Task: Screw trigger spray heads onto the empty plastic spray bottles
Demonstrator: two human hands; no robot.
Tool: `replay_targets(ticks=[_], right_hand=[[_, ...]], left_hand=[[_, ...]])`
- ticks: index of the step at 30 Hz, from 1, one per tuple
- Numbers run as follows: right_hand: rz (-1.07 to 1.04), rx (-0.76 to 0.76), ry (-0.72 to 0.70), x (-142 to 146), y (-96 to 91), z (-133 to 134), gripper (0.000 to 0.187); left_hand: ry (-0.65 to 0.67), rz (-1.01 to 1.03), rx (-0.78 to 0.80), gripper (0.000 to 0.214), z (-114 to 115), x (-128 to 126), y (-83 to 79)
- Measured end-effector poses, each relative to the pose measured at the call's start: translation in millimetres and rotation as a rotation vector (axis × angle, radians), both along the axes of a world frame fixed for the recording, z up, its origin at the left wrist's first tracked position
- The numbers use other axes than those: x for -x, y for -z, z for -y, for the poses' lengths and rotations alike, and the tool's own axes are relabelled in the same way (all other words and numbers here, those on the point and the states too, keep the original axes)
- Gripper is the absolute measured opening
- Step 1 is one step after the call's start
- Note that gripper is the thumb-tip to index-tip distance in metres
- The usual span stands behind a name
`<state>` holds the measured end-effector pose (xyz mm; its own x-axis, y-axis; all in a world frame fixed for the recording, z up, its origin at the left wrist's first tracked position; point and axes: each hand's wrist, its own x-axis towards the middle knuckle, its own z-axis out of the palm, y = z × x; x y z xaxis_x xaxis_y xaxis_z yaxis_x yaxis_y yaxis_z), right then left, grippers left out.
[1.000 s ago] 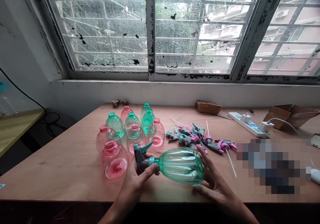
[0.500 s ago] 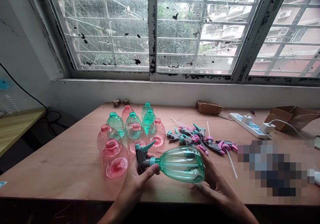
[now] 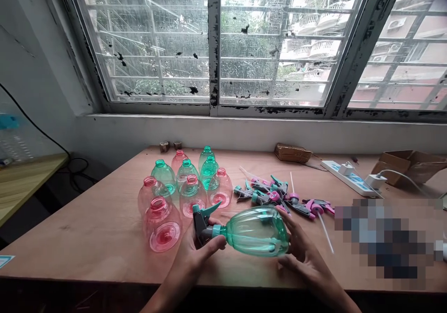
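While hands (image 3: 200, 252) hold a bottle (image 3: 258, 233), sprayers (image 3: 274, 195) lie behind — heaped.

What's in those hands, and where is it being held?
A green spray bottle: the left hand grips it at the sprayer head, the right hand at its base end.

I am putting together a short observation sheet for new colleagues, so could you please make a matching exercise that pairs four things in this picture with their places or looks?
Column one
1. Left hand
2. Right hand
3. Loose spray heads
4. Power strip

Column two
A. White and blue, with plugs in it
B. At the base end of the held green bottle
C. At the trigger head end of that bottle
D. In a cluster on the table

Right pairs: 1-C, 2-B, 3-D, 4-A
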<state>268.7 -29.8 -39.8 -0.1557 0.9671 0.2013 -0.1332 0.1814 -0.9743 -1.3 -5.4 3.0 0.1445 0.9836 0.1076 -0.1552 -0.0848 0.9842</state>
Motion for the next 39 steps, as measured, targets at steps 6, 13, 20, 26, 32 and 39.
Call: replay_targets(ticks=[6, 13, 20, 26, 32, 39], right_hand=[[0.005, 0.01, -0.012, 0, 2.2, 2, 0.093], [0.026, 0.068, -0.026, 3, -1.5, 2, 0.092], [-0.044, 0.125, -0.042, 3, -5.8, 1, 0.089], [0.021, 0.071, -0.054, 2, -5.2, 5, 0.105], [0.003, 0.096, -0.096, 2, -6.1, 3, 0.103], [0.025, 0.049, -0.112, 1, -3.4, 5, 0.105]], left_hand=[[-0.014, -0.024, -0.013, 0.036, 0, 0, -0.3], [-0.023, -0.037, -0.026, 0.035, -1, -1, 0.9], [0.018, -0.066, -0.031, 0.034, -2, 2, 3.9], [0.006, -0.024, -0.044, 0.035, -6, 4, 9.6], [0.018, -0.023, -0.047, 0.035, -6, 4, 12.0], [0.0, -0.019, -0.048, 0.034, -5, 2, 9.6]])
